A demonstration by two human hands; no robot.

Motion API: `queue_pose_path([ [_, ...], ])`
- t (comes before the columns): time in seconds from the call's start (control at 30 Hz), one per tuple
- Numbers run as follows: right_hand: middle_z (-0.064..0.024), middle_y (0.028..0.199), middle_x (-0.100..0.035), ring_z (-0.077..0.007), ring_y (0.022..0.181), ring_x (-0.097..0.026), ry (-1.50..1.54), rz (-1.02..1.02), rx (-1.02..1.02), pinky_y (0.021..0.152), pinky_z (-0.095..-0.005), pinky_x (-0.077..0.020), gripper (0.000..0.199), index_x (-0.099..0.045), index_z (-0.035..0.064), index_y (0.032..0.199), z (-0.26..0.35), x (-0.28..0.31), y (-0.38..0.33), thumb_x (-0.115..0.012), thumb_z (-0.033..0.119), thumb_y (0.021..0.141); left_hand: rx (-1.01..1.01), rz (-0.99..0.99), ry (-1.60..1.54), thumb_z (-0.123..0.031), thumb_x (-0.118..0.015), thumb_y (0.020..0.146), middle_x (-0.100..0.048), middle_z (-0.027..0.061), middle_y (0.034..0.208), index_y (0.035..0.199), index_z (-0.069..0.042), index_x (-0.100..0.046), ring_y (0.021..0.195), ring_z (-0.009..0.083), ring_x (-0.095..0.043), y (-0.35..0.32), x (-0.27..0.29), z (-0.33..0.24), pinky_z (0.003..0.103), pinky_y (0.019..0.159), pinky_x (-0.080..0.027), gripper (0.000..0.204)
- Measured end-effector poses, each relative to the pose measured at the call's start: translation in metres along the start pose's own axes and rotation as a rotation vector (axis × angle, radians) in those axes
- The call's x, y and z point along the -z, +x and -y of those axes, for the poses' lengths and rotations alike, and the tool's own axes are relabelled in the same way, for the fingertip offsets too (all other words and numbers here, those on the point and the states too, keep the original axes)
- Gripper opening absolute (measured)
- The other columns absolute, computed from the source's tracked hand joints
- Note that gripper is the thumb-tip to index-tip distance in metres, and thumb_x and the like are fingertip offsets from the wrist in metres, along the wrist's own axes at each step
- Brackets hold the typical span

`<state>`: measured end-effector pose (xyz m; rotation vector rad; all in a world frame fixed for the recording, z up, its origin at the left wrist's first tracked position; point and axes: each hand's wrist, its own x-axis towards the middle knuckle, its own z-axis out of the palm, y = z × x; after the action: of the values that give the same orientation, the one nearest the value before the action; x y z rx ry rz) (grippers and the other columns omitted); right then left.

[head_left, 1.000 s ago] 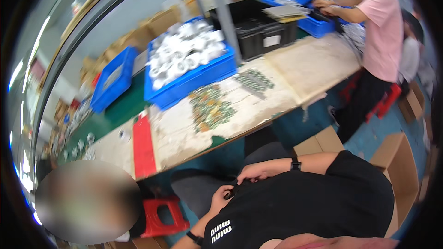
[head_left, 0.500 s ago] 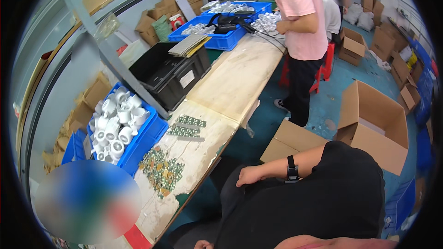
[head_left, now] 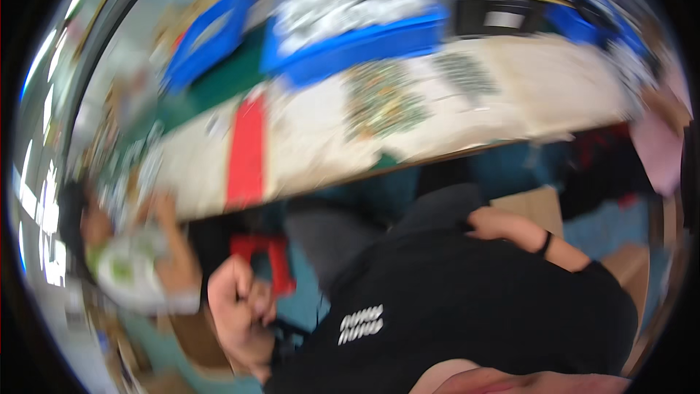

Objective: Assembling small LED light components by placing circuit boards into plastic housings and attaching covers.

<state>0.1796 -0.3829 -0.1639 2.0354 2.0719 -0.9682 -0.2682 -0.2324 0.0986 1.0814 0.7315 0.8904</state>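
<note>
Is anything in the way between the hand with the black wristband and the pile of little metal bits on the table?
Nothing solid shows, though the picture is blurry. The right hand rests on the grey lap, below the table edge; the pile of little parts lies on top, further back.

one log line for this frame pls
view: motion-blurred | left hand: fisted, off bench | right hand: on thigh | bench: blue bin, red strip

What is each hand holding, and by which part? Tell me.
Cannot be told: the left hand is a blurred fist; the right hand rests on the thigh, nothing visibly held.
</note>
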Motion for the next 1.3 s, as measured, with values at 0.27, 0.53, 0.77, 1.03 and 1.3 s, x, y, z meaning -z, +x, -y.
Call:
queue_pose_path([
  [0.27,-0.0087,0.08,-0.073,-0.0191,0.072,-0.071,0.516,0.197,0.445,0.068,-0.0334,-0.0549,0.02,-0.07,0.0029,0.096,0.132,0.14,0.04,-0.061,0.02,0.1,-0.735,0.043,-0.008,0.009,-0.05,0.081,-0.035,0.0019,0.061,0.106,0.004,-0.047,0.048,0.0098,-0.032,-0.041,-0.018,-0.098,0.024,0.032,-0.034,0.025],
  [0.53,-0.0225,0.151,-0.045,-0.0342,0.132,-0.054,0.432,0.295,1.052,0.105,-0.0428,-0.0496,0.084,-0.031,0.0027,0.157,0.275,0.14,0.089,-0.075,0.034,0.092,-0.895,0.214,0.005,0.001,-0.056,0.084,-0.039,0.0007,0.066,0.096,-0.002,-0.048,0.052,0.0106,-0.035,-0.032,-0.086,-0.167,0.023,0.04,-0.034,0.015],
  [0.77,-0.0247,0.163,-0.03,-0.0367,0.152,-0.03,0.374,0.329,1.336,0.124,-0.043,-0.0262,0.103,-0.019,0.0003,0.161,0.317,0.106,0.098,-0.08,0.039,0.088,-0.851,0.429,0.051,-0.002,-0.057,0.085,-0.039,0.0013,0.066,0.096,-0.003,-0.048,0.055,0.0119,-0.037,0.001,-0.156,-0.124,0.024,0.042,-0.036,0.014],
  [1.03,-0.0175,0.089,-0.069,-0.0384,0.085,-0.066,0.374,-0.007,1.259,0.075,-0.0436,-0.0521,0.017,-0.068,-0.0009,0.1,0.251,0.111,0.106,-0.073,0.011,0.088,-0.687,0.698,-0.013,-0.006,-0.057,0.087,-0.039,0.002,0.066,0.096,-0.005,-0.049,0.058,0.0134,-0.039,0.049,-0.069,-0.182,0.025,0.044,-0.038,0.013],
  [1.3,-0.0064,0.088,-0.076,-0.0122,0.075,-0.072,0.817,0.159,0.766,0.07,-0.0296,-0.0569,0.012,-0.074,-0.0007,0.101,0.136,0.079,0.097,-0.069,0.008,0.095,0.144,0.665,-0.08,-0.015,-0.063,0.086,-0.049,0.0078,0.074,0.093,0.003,-0.06,0.05,0.0131,-0.043,0.115,-0.071,0.007,0.025,0.034,-0.035,0.019],
])
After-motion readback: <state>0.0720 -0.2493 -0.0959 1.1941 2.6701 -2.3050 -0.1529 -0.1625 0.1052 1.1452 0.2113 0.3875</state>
